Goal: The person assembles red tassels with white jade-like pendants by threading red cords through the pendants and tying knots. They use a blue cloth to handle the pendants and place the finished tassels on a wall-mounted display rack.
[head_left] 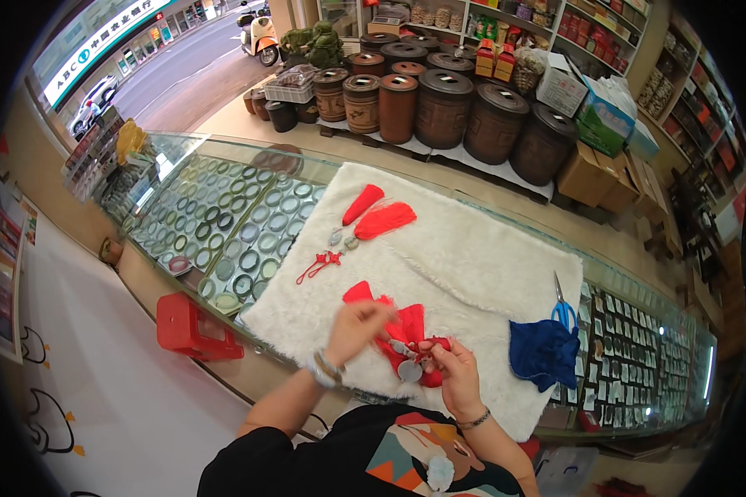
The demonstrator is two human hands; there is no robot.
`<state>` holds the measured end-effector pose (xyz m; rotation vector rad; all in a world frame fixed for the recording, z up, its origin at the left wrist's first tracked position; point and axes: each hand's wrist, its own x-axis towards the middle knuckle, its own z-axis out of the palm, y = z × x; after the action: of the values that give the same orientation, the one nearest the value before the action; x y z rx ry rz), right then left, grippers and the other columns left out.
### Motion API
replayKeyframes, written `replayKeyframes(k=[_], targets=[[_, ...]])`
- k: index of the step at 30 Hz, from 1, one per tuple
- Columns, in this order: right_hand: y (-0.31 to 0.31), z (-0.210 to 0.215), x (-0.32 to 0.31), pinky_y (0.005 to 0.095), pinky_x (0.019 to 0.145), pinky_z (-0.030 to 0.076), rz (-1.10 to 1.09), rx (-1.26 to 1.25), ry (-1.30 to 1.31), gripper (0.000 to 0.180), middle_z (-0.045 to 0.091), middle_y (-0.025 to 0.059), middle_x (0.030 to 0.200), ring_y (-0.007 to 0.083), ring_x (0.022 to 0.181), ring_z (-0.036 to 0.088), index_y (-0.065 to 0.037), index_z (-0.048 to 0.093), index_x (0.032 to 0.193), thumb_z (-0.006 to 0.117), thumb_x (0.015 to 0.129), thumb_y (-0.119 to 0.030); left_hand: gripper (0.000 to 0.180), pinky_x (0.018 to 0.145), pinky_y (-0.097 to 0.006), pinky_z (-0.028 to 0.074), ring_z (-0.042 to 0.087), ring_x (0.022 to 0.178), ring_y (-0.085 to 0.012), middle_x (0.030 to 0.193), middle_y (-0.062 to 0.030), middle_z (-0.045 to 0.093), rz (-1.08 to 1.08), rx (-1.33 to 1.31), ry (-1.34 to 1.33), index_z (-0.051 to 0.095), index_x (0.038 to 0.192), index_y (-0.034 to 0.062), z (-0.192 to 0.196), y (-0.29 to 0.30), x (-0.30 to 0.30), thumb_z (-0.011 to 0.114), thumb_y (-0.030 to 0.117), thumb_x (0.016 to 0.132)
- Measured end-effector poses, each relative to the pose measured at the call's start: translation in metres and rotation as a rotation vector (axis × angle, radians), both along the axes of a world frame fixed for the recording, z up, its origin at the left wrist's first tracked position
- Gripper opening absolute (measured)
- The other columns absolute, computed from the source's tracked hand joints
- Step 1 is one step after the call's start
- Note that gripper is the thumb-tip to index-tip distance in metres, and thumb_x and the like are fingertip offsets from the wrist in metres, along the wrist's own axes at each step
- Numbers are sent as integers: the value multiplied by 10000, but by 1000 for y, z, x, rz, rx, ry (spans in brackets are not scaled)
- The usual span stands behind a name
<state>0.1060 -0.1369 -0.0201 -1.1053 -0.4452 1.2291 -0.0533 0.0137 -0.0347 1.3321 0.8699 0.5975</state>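
Observation:
My left hand [355, 329] and my right hand [452, 370] are together over the near edge of a white furry mat [472, 257] on a glass counter. Both hands hold a bunch of red tassels [402, 325] with a small grey round pendant [409, 370] hanging from it. My right hand pinches the cord near the pendant. My left hand grips the tassel strands from the left. Two more red tassels [375, 214] with a red knotted cord [322, 265] lie further back on the mat.
A blue cloth pouch [543, 352] and blue-handled scissors [563, 308] lie at the mat's right edge. The glass counter [224, 224] shows rows of bangles on the left and small items on the right. A red stool [192, 329] stands left. Brown jars [443, 103] line the floor beyond.

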Motion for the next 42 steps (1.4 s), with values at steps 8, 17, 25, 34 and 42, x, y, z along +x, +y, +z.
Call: replayKeyframes(k=[8,17,25,34,42], targets=[[-4,5,14,250,645,453,137,11,253,280,492,11,614,138,706,569,67,602,1068,506,951,-168,133,735,-418,497,619,807,-324,873,-144,623,464,745,776,715,874,40,-100,124,-65,646,126,800],[-3,2,14,253,602,450,170,-31,314,304,454,0,581,136,721,564,78,588,1089,504,952,-180,59,700,-414,489,607,781,-314,839,-133,607,401,770,775,649,789,30,-95,121,-58,645,61,739],[-5,-2,18,258,598,452,160,-10,377,269,486,18,594,145,719,571,69,609,1046,509,949,-161,68,673,-414,480,589,767,-324,815,-117,592,400,1049,659,606,763,38,-76,130,-86,599,-25,739],[-6,-7,17,263,599,453,156,2,382,262,503,24,605,154,716,573,65,622,1022,514,947,-162,66,669,-421,480,589,759,-326,791,-124,577,141,1092,779,624,764,47,-72,133,-110,611,-5,725],[-8,-5,18,262,600,448,153,0,367,251,505,23,625,148,717,564,43,637,1009,517,950,-170,106,691,-425,483,578,798,-324,815,-125,568,36,1166,816,627,799,42,-84,136,-118,603,-2,705]])
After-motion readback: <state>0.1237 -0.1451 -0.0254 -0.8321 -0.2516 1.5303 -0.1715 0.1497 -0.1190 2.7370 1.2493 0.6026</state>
